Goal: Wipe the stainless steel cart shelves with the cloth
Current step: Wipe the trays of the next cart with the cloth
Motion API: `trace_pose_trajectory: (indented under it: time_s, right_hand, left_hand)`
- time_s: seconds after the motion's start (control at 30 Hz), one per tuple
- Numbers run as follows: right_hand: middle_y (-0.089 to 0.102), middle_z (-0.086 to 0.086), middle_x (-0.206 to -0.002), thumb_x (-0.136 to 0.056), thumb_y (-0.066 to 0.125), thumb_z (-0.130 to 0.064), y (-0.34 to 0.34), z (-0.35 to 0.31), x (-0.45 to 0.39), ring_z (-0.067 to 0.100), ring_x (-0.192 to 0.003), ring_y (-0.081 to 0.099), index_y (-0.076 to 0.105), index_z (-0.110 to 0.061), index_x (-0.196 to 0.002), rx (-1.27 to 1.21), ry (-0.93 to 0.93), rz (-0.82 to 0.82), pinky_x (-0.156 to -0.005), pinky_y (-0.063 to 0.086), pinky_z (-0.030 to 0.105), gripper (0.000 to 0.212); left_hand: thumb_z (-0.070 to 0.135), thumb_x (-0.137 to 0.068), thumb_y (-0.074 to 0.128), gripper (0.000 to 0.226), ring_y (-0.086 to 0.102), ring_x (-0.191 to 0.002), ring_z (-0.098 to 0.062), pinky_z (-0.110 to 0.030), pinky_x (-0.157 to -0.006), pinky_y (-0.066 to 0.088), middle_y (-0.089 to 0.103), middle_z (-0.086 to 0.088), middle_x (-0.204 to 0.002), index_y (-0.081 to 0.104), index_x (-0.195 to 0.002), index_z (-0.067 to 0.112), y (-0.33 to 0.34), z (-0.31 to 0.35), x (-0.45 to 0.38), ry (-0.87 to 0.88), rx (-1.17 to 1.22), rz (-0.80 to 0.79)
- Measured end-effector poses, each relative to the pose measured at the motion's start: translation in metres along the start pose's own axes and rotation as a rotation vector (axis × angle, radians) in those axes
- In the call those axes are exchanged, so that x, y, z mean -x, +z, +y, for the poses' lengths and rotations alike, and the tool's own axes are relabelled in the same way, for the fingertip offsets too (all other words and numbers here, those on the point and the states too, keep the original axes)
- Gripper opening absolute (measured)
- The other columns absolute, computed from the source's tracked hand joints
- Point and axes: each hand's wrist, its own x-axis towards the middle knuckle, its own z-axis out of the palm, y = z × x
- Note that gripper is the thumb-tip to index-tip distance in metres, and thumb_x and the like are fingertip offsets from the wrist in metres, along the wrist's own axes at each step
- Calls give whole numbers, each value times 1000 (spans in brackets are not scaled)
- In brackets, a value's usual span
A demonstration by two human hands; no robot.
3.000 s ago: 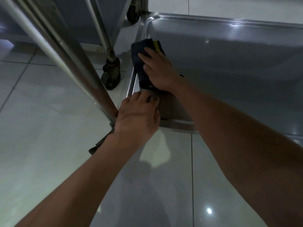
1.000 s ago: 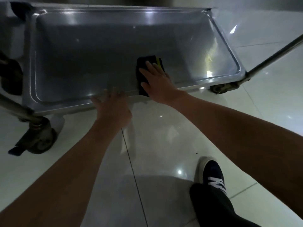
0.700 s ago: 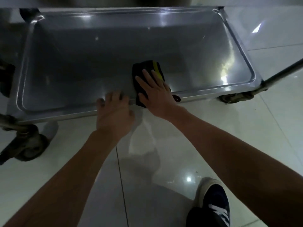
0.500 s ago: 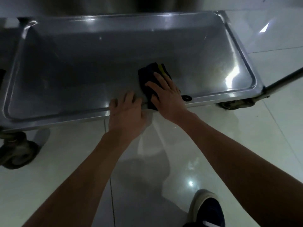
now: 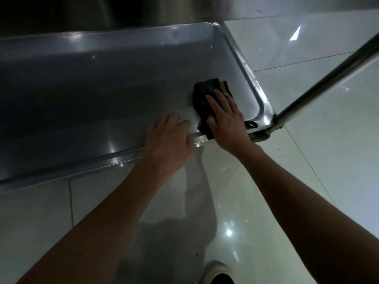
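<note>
Slid rightward along the shelf (image 5: 102,89) since half a second ago: dark cloth (image 5: 205,97) with yellow stripe, now near the shelf's front right corner, close to the cart post (image 5: 328,78). Pressed flat under the right hand (image 5: 227,119), fingers (image 5: 213,101) straight and slightly spread on top of the cloth. Resting on the shelf's front rim just beside it: left hand (image 5: 168,144), fingers loosely together, gripping nothing. Below, glossy floor tiles (image 5: 307,160) and a shoe toe (image 5: 217,271).

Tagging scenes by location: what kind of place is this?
Probably a commercial kitchen or similar service area: a stainless steel cart shelf with a tubular frame leg stands on glossy pale floor tiles.
</note>
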Motion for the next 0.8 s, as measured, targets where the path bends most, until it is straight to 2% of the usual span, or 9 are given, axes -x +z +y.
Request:
trace_pose_trajectory:
  time_s: [0.13,0.23,0.3,0.4,0.53,0.7,0.8]
  right_hand:
    - [24,14,-161,-100,39,-28,-19,50,-5,39,-148,17,39,-12,-149,59,63,47,-117,21,61,51]
    - [18,7,-164,-93,15,-45,-23,67,-13,34,-150,13,25,-23,-155,83,164,22,-119,20,57,67]
    - [17,6,-164,-90,13,-46,-18,68,-16,33,-150,13,24,-25,-155,81,169,21,-119,19,55,69]
    - [16,5,-164,-93,22,-39,-19,56,-15,33,-150,11,24,-23,-155,33,178,26,-120,18,55,64]
    - [15,6,-164,-91,18,-41,-14,30,-22,34,-151,9,25,-22,-156,42,134,8,-121,15,54,68]
    - [5,2,-166,-92,14,-46,16,-30,-38,32,-152,-1,13,-29,-157,65,80,-81,-123,8,52,68]
    - [1,1,-166,-101,27,-42,35,-75,-50,34,-151,-4,11,-30,-158,89,-1,-139,-122,8,53,60]
  left_hand:
    - [41,-83,29,48,48,-119,-28,-46,-100,43,57,-2,-123,66,-110,24,14,26,-22,19,-52,-52]
    - [42,-82,26,46,48,-115,-26,-46,-95,45,56,1,-117,65,-102,26,21,25,-27,22,-39,-48]
    - [43,-80,22,51,49,-114,-25,-46,-94,45,57,3,-115,66,-101,26,20,21,-27,46,-29,-32]
    - [38,-84,35,41,50,-114,-24,-44,-96,45,60,3,-115,69,-105,27,18,12,-23,78,11,-15]
    - [32,-86,44,40,51,-119,-25,-45,-101,45,59,-1,-125,68,-115,21,9,-11,-13,51,109,8]
    - [29,-92,55,33,47,-124,-25,-42,-101,36,55,-2,-132,65,-123,22,-8,-69,11,-80,-21,-2]
    - [30,-90,57,33,51,-120,-32,-45,-98,39,58,-8,-130,66,-121,20,-27,-107,26,-199,-97,37]
